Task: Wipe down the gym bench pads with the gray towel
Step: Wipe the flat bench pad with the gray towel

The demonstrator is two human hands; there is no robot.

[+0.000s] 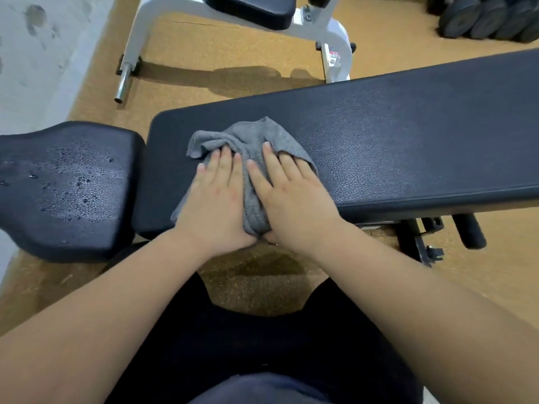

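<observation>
A gray towel (248,141) lies bunched on the left end of the long black bench pad (408,135). My left hand (217,196) presses flat on the towel's left half, fingers straight. Beside it, my right hand (288,196) presses on the right half, fingers spread and partly tucked under a fold. The towel's near edge hangs over the pad's front side. To the left sits the shorter black seat pad (67,185), dotted with water droplets.
A white-framed machine (335,33) with a black pad (253,7) stands behind the bench. Black dumbbells (490,18) line the far right floor. A grey wall (38,53) runs along the left. The bench's black frame and foot (423,240) sit at the right front.
</observation>
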